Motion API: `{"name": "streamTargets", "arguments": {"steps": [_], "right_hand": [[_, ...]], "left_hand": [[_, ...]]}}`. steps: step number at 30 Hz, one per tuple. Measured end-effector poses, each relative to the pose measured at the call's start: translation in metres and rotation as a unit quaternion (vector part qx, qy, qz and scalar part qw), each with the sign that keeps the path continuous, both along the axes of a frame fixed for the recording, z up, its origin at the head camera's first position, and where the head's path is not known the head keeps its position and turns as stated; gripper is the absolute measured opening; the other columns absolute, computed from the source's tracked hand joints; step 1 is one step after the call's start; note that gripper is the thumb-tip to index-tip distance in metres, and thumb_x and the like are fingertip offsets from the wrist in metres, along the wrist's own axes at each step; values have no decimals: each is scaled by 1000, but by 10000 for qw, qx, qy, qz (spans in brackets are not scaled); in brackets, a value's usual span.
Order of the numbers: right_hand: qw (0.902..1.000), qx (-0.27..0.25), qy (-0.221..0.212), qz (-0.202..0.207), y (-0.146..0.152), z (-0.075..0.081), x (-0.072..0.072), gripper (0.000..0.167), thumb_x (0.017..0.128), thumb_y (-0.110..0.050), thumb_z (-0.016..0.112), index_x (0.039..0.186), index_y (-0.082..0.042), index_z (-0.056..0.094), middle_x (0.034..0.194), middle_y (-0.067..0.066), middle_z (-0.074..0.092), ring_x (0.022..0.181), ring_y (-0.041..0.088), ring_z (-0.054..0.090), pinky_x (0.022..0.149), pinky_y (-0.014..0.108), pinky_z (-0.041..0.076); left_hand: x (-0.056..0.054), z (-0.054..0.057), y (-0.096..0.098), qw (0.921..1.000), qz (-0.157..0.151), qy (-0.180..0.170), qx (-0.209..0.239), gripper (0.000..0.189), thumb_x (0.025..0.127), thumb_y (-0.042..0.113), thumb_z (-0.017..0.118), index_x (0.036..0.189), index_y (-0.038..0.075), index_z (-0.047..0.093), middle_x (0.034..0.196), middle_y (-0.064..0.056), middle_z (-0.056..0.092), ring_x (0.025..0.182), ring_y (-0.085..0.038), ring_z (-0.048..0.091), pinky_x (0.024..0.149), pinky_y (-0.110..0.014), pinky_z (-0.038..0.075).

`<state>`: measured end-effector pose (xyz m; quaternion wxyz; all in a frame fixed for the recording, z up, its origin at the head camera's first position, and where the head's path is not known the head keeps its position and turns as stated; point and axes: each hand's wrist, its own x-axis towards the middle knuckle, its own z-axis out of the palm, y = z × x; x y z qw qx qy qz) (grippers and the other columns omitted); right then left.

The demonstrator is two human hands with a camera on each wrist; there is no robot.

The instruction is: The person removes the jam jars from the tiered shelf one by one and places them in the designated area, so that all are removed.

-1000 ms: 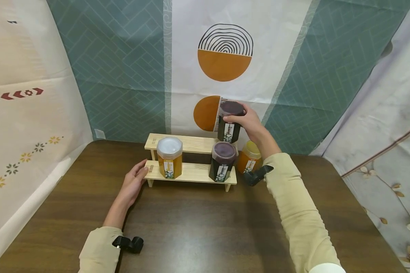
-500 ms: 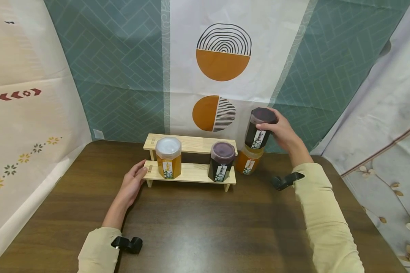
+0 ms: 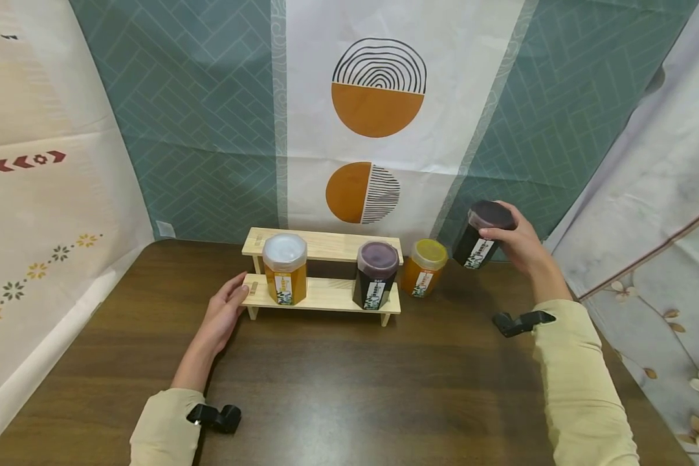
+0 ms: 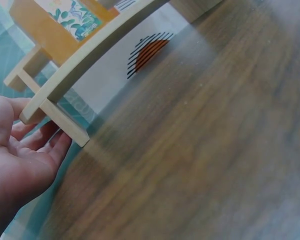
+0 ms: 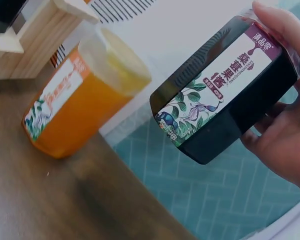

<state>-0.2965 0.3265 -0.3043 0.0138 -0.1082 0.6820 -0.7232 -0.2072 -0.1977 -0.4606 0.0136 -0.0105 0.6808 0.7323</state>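
My right hand (image 3: 524, 243) grips a dark jam jar (image 5: 225, 90) around its lid end. In the head view the jar hangs in the air, tilted, right of an orange jar (image 3: 424, 268) with a yellow lid that stands on the table. At the left end of a two-step wooden rack (image 3: 326, 294), my left hand (image 3: 224, 314) holds the lower step, thumb above and fingers below its edge in the left wrist view. That step bears an amber jar (image 3: 287, 272) with a whitish lid on its left and another dark jar (image 3: 377, 277) on its right.
The brown wooden table (image 3: 338, 382) stretches toward me in front of the rack. A patterned cloth backdrop (image 3: 210, 129) rises right behind the table, with hanging cloths at both sides. The rack's upper step (image 3: 332, 246) bears no jar.
My right hand has carried the dark jar rightward from above the rack's upper step, past the orange jar, to its right and lower. My left hand has stayed on the rack.
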Motion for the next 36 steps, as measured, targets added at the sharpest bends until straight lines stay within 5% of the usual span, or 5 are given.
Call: {"name": "streamTargets", "arguments": {"steps": [14,22,30,36], "right_hand": [[9976,617,-79,313,27,-58,3,58,83,17,60,123,-23,46,107,-6,58,92,7,57,76,19,48],[9969,385,-491,480,33,-89,5,61,81,19,60,122,-23,44,107,-7,58,93,7,58,77,20,48],[9955,203,-714,591,32,-91,5,58,85,14,61,126,-23,44,111,-4,56,99,8,56,84,20,44],[9950,77,-753,655,33,-75,8,41,95,3,56,126,-24,51,112,-5,58,98,7,56,84,23,41]], "left_hand": [[0,-1,1,10000,13,6,37,60,106,28,40,154,2,17,149,-24,29,118,-10,45,95,-18,37],[0,-1,1,10000,10,-77,-4,60,105,30,41,154,3,17,149,-22,29,119,-12,44,96,-19,37],[0,2,1,9999,78,79,80,62,105,29,43,153,1,17,149,-25,29,115,-8,46,92,-16,38],[0,2,1,9999,70,-56,74,62,105,30,42,154,2,16,150,-24,28,115,-7,45,94,-17,37]]}}
